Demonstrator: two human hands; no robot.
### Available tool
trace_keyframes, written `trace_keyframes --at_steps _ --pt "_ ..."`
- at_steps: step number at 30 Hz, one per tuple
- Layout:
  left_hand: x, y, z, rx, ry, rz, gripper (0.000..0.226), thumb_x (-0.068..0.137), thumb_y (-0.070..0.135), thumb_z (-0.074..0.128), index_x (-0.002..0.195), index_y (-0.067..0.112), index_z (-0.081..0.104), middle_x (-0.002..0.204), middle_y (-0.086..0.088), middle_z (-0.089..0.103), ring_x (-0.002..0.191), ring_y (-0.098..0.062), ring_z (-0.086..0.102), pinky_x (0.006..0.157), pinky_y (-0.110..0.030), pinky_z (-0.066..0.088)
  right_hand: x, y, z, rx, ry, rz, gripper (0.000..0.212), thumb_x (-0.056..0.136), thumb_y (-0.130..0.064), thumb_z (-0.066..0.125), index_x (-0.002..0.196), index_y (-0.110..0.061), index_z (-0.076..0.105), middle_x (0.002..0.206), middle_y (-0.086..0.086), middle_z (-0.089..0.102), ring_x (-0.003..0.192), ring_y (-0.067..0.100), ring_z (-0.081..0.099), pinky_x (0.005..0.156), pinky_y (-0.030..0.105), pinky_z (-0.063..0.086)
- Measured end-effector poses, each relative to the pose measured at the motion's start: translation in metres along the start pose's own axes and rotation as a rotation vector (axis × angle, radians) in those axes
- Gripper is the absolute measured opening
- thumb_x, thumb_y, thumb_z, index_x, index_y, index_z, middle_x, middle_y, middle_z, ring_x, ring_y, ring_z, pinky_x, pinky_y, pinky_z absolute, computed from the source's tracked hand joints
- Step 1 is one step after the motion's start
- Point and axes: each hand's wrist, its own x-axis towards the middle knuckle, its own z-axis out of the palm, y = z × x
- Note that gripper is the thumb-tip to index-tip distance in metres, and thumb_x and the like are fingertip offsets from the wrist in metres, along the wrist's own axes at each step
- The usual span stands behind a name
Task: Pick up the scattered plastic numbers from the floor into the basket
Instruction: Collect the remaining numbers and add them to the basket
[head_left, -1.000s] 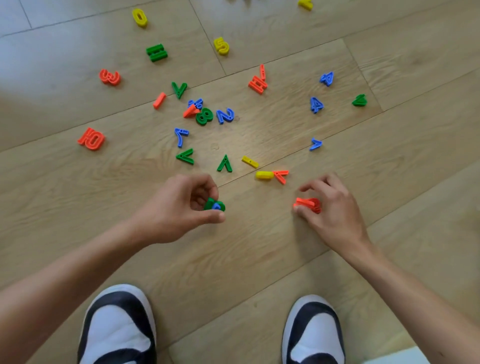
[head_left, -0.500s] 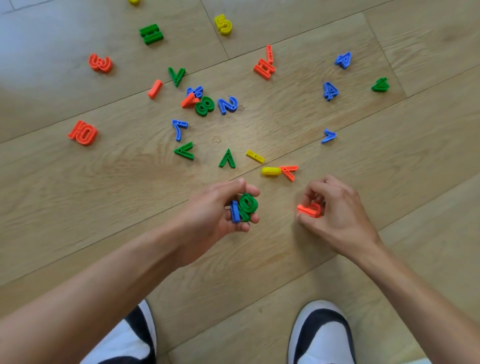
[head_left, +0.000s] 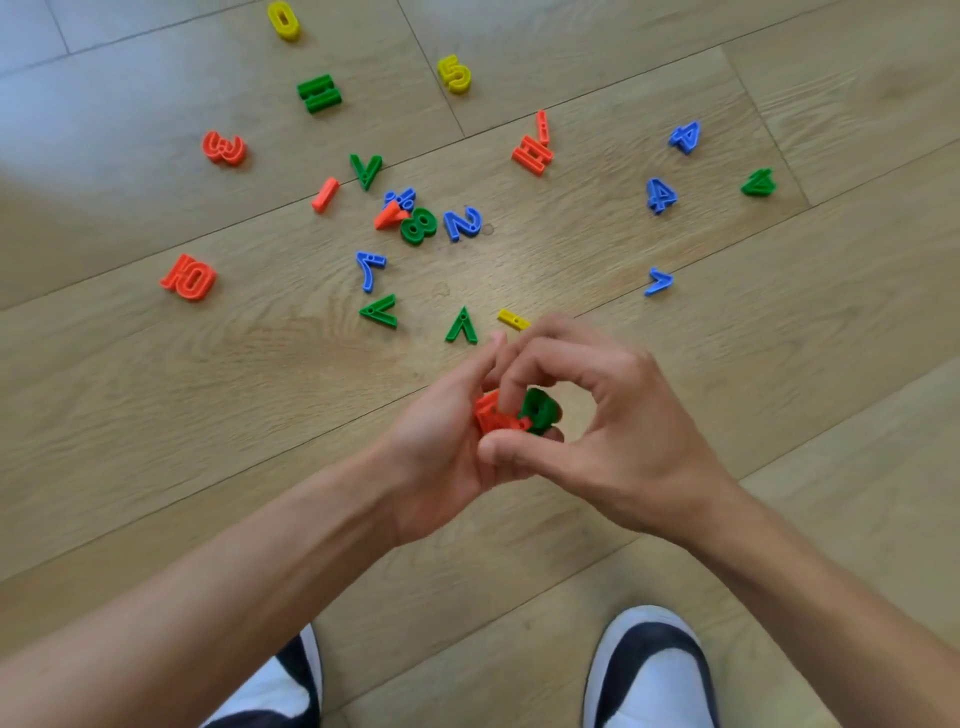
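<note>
Little is done as yet: about twenty plastic numbers (head_left: 462, 223) lie loose on the floor (head_left: 156, 389) across the upper half of the frame. Among them are a yellow 5 (head_left: 454, 74) at top centre, an orange 3 (head_left: 224, 148) at upper left and a green 8 (head_left: 418, 226) in the middle cluster. No basket is in view.

At centre the two hands meet. The left hand (head_left: 441, 447) cups a green number (head_left: 540, 410) in a curled grip. The right hand (head_left: 628, 431) has its grip narrowed to index finger and thumb, which seem to pinch an orange piece (head_left: 488, 413) against the green one.

The pieces are hard, glossy moulded plastic, chunky, with hollow ribbed backs and raised outlines. The floor is matte pale planks with wood grain and thin dark seams.
</note>
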Motion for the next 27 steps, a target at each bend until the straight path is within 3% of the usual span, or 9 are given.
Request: trace_keyframes --at_steps 2,4,7,9,11,13,18,24,27 --pt "0.0 0.004 -0.001 0.038 0.1 0.072 0.034 0.099 0.04 0.046 0.085 0.011 0.058 0.072 -0.006 0.055 0.06 -0.014 0.051 0.047 -0.019 0.036 0.001 0.008 -0.004 0.085 0.13 0.056 0.019 0.073 -0.016 0.083 0.077 -0.013 0.065 0.09 0.002 0.067 0.089 0.017 0.066 0.081 0.032 0.051" --pt "-0.001 0.015 -0.003 0.153 0.193 0.167 0.028 0.099 0.031 0.049 0.076 0.015 0.051 0.062 -0.002 0.048 0.046 -0.01 0.044 0.033 -0.014 0.024 0.004 0.027 -0.011 -0.003 0.229 0.171 0.017 0.076 -0.02 0.081 0.083 -0.018 0.066 0.094 -0.001 0.065 0.089 0.014 0.065 0.078 0.033 0.053" --pt "0.005 0.035 -0.014 0.882 0.402 0.479 0.031 0.097 0.031 0.053 0.071 0.014 0.054 0.061 0.001 0.049 0.046 -0.007 0.045 0.041 -0.018 0.031 0.008 0.061 -0.012 -0.362 0.145 0.297 0.025 0.077 -0.028 0.08 0.098 -0.026 0.067 0.106 -0.007 0.057 0.093 0.012 0.06 0.077 0.036 0.054" --pt "0.014 0.049 -0.023 1.439 0.542 0.682 0.025 0.094 0.038 0.055 0.082 0.016 0.058 0.066 0.005 0.056 0.06 -0.008 0.053 0.053 -0.024 0.04 0.009 0.073 -0.007 -0.497 0.096 0.288 0.027 0.079 -0.028 0.076 0.104 -0.028 0.066 0.108 -0.007 0.053 0.096 0.015 0.058 0.075 0.039 0.054" --pt "0.023 0.058 -0.022 1.817 0.579 0.709 0.03 0.093 0.046 0.053 0.102 0.017 0.055 0.081 0.001 0.062 0.075 -0.021 0.059 0.061 -0.034 0.045 0.011 0.077 -0.002 -0.578 0.078 0.26 0.025 0.082 -0.026 0.075 0.105 -0.027 0.066 0.107 -0.006 0.052 0.099 0.017 0.056 0.071 0.036 0.052" --pt "0.034 0.061 -0.019 2.049 0.567 0.637 0.041 0.093 0.049 0.052 0.111 0.013 0.047 0.086 -0.002 0.058 0.076 -0.026 0.056 0.057 -0.035 0.041 0.013 0.08 0.0 -0.61 0.083 0.239 0.022 0.083 -0.024 0.074 0.104 -0.025 0.067 0.105 -0.005 0.053 0.098 0.017 0.055 0.068 0.034 0.05" --pt "0.047 0.059 -0.024 2.205 0.538 0.557 0.031 0.096 0.04 0.052 0.093 0.015 0.033 0.074 -0.003 0.046 0.065 -0.025 0.045 0.044 -0.031 0.023 0.014 0.084 0.004 -0.584 0.072 0.213 0.016 0.083 -0.016 0.074 0.098 -0.02 0.069 0.098 -0.002 0.056 0.092 0.021 0.059 0.069 0.038 0.052" --pt "0.046 0.059 -0.04 2.202 0.453 0.648 0.018 0.097 0.028 0.043 0.091 0.012 0.037 0.069 -0.004 0.046 0.059 -0.024 0.045 0.043 -0.031 0.02 0.017 0.094 0.002 -0.564 0.072 0.171 0.017 0.079 0.0 0.069 0.089 -0.014 0.069 0.091 0.001 0.058 0.087 0.025 0.059 0.07 0.04 0.051" --pt "0.045 0.06 -0.045 2.138 0.382 0.705 0.017 0.094 0.026 0.044 0.092 0.01 0.045 0.064 -0.002 0.044 0.055 -0.023 0.046 0.042 -0.03 0.027 0.017 0.099 -0.002 -0.536 0.08 0.164 0.024 0.077 0.008 0.062 0.085 -0.013 0.07 0.088 0.001 0.059 0.083 0.023 0.059 0.071 0.044 0.053"
